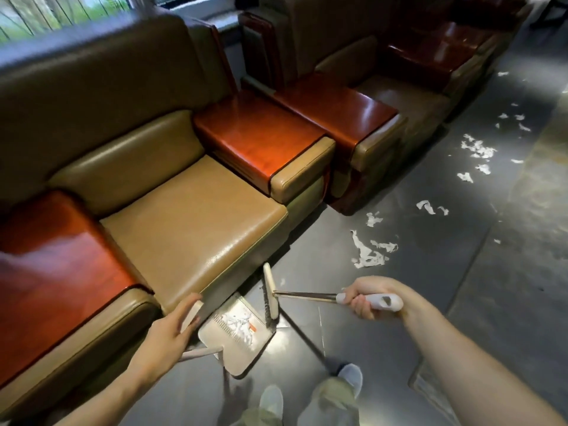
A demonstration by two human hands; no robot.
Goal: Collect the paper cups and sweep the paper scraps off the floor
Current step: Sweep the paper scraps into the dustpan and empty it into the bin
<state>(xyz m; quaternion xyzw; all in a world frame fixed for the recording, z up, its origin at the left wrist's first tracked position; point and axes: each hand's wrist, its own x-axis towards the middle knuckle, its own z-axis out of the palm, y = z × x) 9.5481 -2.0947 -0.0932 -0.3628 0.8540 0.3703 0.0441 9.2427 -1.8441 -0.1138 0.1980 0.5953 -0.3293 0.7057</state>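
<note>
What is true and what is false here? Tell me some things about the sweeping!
The right hand holds the broom. True.
The dustpan has nothing in it. False: white scraps lie in it.
Paper scraps lie on the floor. True.
The armchair is blue. False: it is brown with red wooden armrests.
The left hand holds the broom too. False: it holds the dustpan's handle.
</note>
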